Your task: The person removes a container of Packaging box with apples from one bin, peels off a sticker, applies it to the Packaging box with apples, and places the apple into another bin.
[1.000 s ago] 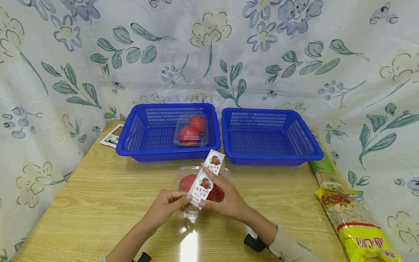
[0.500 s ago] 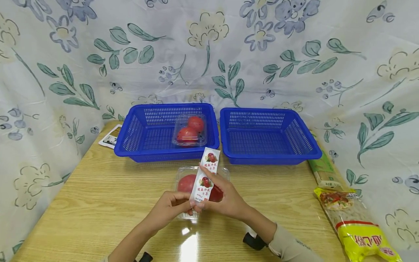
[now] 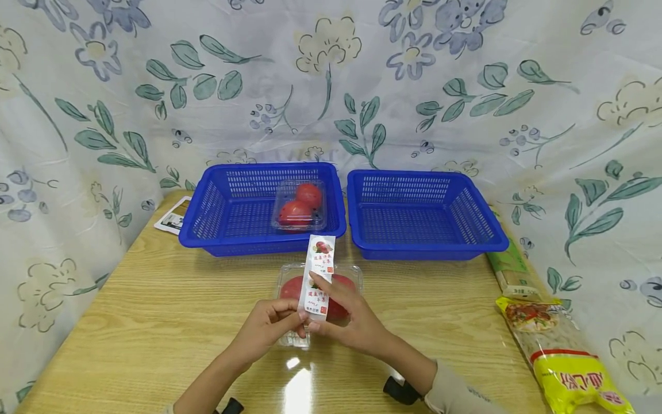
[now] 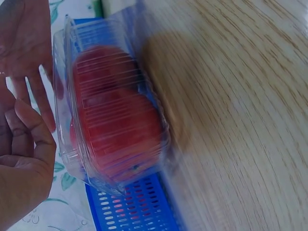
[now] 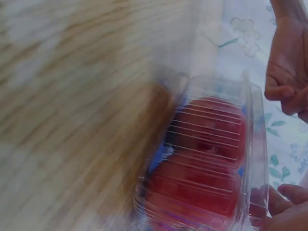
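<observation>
My left hand pinches the lower end of a white label strip printed with red fruit and red writing. From the right, my right hand reaches with its index finger lying over the strip's front and its thumb at the lower edge. Beneath the strip sits a clear plastic clamshell box with red round fruits, partly hidden by strip and hands. Both wrist views show this box's ridged side and two fruits inside; the strip cannot be made out there.
Two blue baskets stand behind: the left basket holds another clear box of red fruits, the right basket shows a bare bottom. Packaged food bags lie along the wooden table's right edge. A white card lies far left.
The strip has swung from leaning right to nearly upright, its top moving left. My right index finger now lies farther across its front. The boxes and baskets stay in place.
</observation>
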The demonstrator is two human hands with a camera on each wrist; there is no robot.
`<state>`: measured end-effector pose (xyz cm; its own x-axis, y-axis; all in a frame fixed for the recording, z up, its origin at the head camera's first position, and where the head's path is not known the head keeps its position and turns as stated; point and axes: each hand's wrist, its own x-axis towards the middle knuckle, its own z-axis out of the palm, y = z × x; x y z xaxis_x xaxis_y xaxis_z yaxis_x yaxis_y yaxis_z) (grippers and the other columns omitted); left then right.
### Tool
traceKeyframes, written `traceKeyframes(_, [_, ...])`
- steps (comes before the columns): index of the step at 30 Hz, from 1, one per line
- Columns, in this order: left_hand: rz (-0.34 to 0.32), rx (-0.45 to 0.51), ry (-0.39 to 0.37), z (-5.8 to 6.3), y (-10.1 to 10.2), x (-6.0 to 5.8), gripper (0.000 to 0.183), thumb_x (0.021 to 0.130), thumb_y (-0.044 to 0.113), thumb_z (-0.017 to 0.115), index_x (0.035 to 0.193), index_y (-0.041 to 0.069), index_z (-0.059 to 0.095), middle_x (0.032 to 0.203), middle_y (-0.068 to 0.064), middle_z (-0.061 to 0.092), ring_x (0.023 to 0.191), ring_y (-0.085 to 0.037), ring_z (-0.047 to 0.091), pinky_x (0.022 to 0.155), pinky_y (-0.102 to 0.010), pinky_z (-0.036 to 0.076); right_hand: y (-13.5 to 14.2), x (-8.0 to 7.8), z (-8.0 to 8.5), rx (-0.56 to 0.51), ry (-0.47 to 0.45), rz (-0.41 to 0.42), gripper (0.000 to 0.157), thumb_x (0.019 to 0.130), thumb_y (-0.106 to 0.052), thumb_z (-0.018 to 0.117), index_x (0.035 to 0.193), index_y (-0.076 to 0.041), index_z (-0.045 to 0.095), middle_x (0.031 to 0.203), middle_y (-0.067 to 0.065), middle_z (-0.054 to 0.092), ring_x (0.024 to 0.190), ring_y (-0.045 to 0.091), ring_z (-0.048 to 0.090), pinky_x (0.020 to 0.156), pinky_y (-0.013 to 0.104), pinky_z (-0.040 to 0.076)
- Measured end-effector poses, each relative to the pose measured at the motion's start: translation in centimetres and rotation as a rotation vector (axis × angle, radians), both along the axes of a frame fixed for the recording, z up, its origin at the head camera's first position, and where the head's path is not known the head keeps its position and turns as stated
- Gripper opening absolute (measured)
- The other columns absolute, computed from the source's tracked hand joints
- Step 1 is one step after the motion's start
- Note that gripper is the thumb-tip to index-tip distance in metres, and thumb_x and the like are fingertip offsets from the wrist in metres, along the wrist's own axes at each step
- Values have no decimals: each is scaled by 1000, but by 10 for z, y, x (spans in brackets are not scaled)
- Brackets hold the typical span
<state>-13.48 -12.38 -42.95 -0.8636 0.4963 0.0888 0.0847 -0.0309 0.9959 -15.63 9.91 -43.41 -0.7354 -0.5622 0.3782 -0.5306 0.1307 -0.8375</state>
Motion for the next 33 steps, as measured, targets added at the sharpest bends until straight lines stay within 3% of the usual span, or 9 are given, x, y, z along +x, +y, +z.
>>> traceKeyframes(3, [-13, 39, 4, 0, 1, 0, 28, 101, 6, 54, 114, -19, 60, 93, 8, 72, 79, -6, 67, 80, -26, 56, -1, 3, -2, 4, 4, -18, 71, 92, -16, 72, 154, -21, 38, 154, 6, 43, 141, 30, 41, 111, 46, 39])
traceKeyframes(7, [-43, 96, 17, 1, 4, 1, 30, 101, 3, 52, 119, -21, 54, 95, 4, 73, 79, -6, 68, 82, -26, 56, -2, 4, -3, 17, 81, -55, 64, 93, -16, 71, 151, -19, 44, 149, 6, 49, 140, 31, 43, 108, 53, 41])
traceKeyframes(12, [-54, 125, 38, 1, 5, 2, 30, 101, 2, 51, 120, -22, 51, 95, 4, 74, 79, -6, 67, 84, -25, 56, -5, 2, -3, 27, 225, -79, 59, 92, -15, 70, 147, -12, 49, 141, 8, 57, 132, 28, 51, 104, 49, 46])
traceKeyframes(16, [-49, 119, 68, 0, 6, 1, 26, 101, 1, 51, 117, -19, 54, 95, 5, 74, 79, -5, 67, 82, -26, 56, -6, 2, -2, 44, 277, -86, 55, 95, -14, 66, 147, -11, 49, 139, 8, 59, 130, 26, 53, 103, 47, 47])
traceKeyframes(21, [-33, 97, 79, -1, 6, 1, 27, 101, 1, 53, 120, -16, 57, 96, -22, 72, 77, -6, 66, 74, -27, 57, -5, 2, 0, 67, 300, -115, 49, 97, -13, 61, 146, -14, 52, 136, 7, 62, 129, 25, 55, 102, 47, 48])
traceKeyframes(24, [-25, 81, 80, -3, 6, 1, 27, 100, 2, 53, 122, -14, 58, 96, -32, 69, 75, -8, 66, 72, -29, 57, -5, 1, 1, 48, 281, -112, 46, 98, -11, 59, 144, -13, 54, 134, 9, 62, 123, 25, 59, 99, 43, 51])
traceKeyframes(28, [-16, 73, 69, -5, 4, 2, 29, 100, 2, 53, 124, -14, 57, 96, -29, 70, 73, -12, 67, 72, -29, 57, -4, -1, 4, 11, 212, -123, 40, 100, -9, 58, 140, -13, 59, 130, 8, 63, 116, 22, 60, 94, 38, 53])
traceKeyframes(30, [-11, 71, 61, -5, 3, 2, 30, 100, 2, 53, 125, -14, 56, 96, -29, 70, 73, -12, 67, 72, -29, 57, -4, -1, 7, -6, 155, -126, 38, 100, -9, 57, 138, -12, 60, 136, 11, 59, 119, 24, 58, 88, 35, 55])
traceKeyframes(33, [-2, 61, 52, -5, 2, 3, 32, 100, 2, 53, 127, -14, 55, 96, -27, 71, 73, -11, 66, 71, -30, 57, -3, -2, 11, -13, 71, -152, 35, 101, -12, 57, 135, -13, 64, 149, 14, 48, 133, 30, 50, 94, 37, 53])
